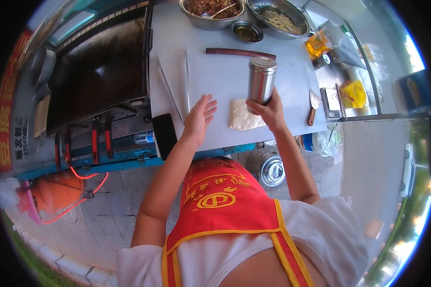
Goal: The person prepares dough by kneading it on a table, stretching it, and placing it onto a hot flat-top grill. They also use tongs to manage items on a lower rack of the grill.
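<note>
A silver metal canister [262, 80] with a rounded lid is gripped near its lower end by my right hand [268, 111]. It is held over the far right part of a flat, pale piece of dough [244, 117] on the worktop. My left hand [200, 118] is left of the dough, fingers stretched out and holding nothing. Between that hand and the griddle lie two thin metal rods [169, 88]. A dark rolling pin [240, 52] rests beyond the canister. To the right is a scraper [313, 108] with a wooden handle.
A dark griddle [98, 71] fills the left side. A black phone [164, 136] sits at the worktop's near edge. Bowls of brown filling [210, 8] and shredded food [278, 19] stand at the back, beside a small dish [247, 32]. A yellow tub [353, 94] is far right.
</note>
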{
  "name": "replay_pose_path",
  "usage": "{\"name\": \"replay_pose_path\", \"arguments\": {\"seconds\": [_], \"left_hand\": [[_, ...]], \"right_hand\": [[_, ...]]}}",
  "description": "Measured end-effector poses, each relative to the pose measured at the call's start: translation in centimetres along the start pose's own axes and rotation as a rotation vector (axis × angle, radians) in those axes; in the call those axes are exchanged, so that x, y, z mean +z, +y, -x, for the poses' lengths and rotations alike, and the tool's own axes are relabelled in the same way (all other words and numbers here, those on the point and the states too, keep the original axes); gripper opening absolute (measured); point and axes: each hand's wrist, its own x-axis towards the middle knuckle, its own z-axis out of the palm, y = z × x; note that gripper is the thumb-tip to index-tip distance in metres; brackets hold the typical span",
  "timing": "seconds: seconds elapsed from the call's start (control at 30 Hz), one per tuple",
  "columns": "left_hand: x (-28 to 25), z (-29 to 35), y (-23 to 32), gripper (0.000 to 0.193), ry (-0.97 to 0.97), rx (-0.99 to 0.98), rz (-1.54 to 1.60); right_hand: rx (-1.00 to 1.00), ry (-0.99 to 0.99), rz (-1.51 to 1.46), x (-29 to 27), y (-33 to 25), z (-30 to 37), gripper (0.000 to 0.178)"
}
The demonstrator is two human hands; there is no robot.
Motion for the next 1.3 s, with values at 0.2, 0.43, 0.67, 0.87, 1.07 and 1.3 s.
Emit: {"name": "replay_pose_path", "arguments": {"seconds": [0.2,0.43,0.67,0.87,1.07,1.3], "left_hand": [[0.3,-0.8,-3.9,0.033,0.028,0.169,-0.236],[4.4,-5.9,-10.3,0.030,-0.155,0.830,-1.264],[7.6,-9.4,-13.4,0.058,-0.247,0.935,-1.697],[7.4,-9.3,-13.7,0.061,-0.099,0.860,-1.594],[7.3,-8.5,-15.6,0.065,0.106,0.714,-1.727],[8.5,-7.8,-15.6,0.065,0.215,0.645,-1.794]], "right_hand": [[0.041,-0.129,0.340,0.3,0.1,-2.2,0.074],[-0.148,-0.328,1.383,-6.9,-5.1,-8.2,0.057],[0.054,-0.490,1.868,-14.1,1.6,-12.7,0.077],[-0.429,-0.469,1.303,-9.8,6.5,-2.1,0.117],[-0.531,-0.413,1.008,-5.1,12.9,1.5,0.104],[-0.592,-0.556,1.004,-7.7,13.7,-0.5,0.103]]}}
